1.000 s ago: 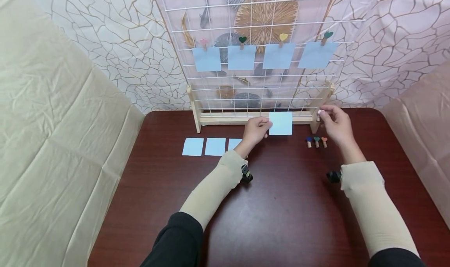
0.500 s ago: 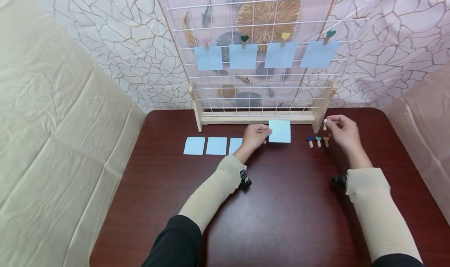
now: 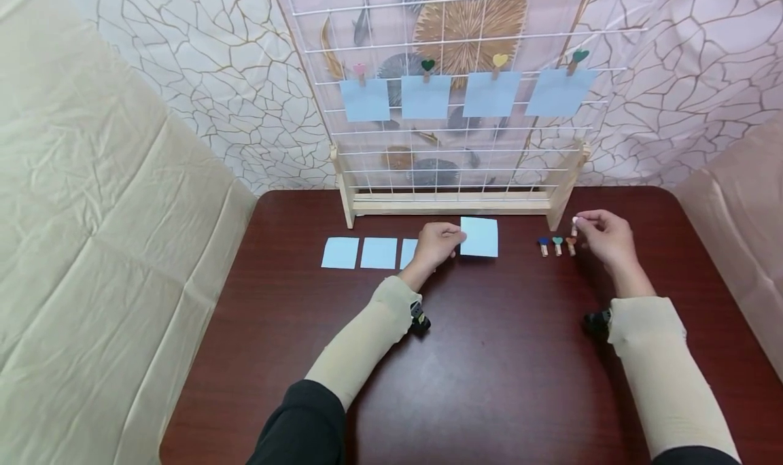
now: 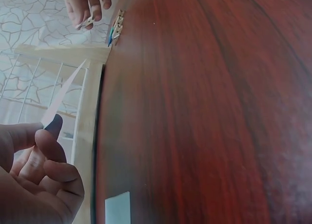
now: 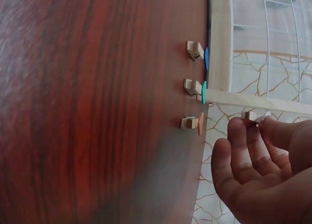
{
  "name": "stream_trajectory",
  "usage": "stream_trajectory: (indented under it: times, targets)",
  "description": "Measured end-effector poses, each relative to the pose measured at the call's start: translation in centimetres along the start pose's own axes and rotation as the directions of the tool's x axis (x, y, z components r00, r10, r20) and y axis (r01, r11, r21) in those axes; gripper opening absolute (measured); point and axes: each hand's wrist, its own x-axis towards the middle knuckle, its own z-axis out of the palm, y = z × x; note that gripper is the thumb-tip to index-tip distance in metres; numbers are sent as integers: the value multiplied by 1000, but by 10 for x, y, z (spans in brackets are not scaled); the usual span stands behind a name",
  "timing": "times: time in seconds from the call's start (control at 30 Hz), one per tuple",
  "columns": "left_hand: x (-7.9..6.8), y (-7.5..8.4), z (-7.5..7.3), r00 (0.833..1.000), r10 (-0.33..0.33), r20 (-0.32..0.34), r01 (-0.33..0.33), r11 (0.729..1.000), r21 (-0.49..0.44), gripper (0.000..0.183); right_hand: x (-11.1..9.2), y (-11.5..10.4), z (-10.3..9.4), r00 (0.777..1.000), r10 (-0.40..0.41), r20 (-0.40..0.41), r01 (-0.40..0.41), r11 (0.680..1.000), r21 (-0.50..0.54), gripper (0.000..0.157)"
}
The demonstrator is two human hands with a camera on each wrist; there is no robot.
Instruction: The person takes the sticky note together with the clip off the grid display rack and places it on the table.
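My left hand [image 3: 438,245] pinches a light blue square of paper [image 3: 480,237] by its left edge, in front of the rack's base. In the left wrist view that paper [image 4: 61,96] appears nearly edge-on between thumb and fingers. At the right, my right hand [image 3: 610,239] holds a small wooden clothespin [image 5: 250,116] with a whitish top between thumb and fingertips. It hovers just beyond three clothespins on the table: one with a blue heart [image 3: 543,246], one teal [image 3: 557,245] and one orange [image 3: 571,246].
A white wire grid rack [image 3: 453,132] on wooden feet stands at the table's back. Several blue papers [image 3: 425,98] hang on it from heart clothespins. Left of my left hand lie more paper squares [image 3: 378,253], one partly hidden by that hand.
Both hands have come down and back from the rack toward me, the left still with the paper. The right hand has shifted right with its clothespin, nearer the row of clothespins.
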Motion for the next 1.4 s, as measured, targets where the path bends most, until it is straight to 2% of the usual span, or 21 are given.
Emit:
stream_trajectory:
  times: [0.23, 0.5, 0.7, 0.93, 1.17, 1.4]
  targets:
    - [-2, -7, -5, 999, -34, 4, 34, 998, 45, 25, 0, 5, -7, 997, 62, 52, -60, 998, -36, 43]
    - [-5, -11, -7, 998, -64, 19, 63, 997, 52, 21, -1, 18, -16, 992, 92, 85, -88, 994, -57, 45]
    - [-6, -15, -8, 999, -46, 20, 45, 997, 69, 20, 0, 24, -18, 991, 109, 84, -98, 987, -128, 44]
    - [-8, -20, -7, 999, 38, 6, -39, 991, 131, 21, 1, 25, -19, 994, 75, 81, -58, 979, -195, 39]
    - [-11, -21, -8, 997, 71, 10, -71, 981, 179, 20, 3, 25, -19, 992, 77, 105, -50, 970, -236, 41]
    - [-11, -24, -7, 998, 63, 22, -66, 963, 260, 46, 4, 28, -20, 987, 107, 122, -72, 962, -263, 43]
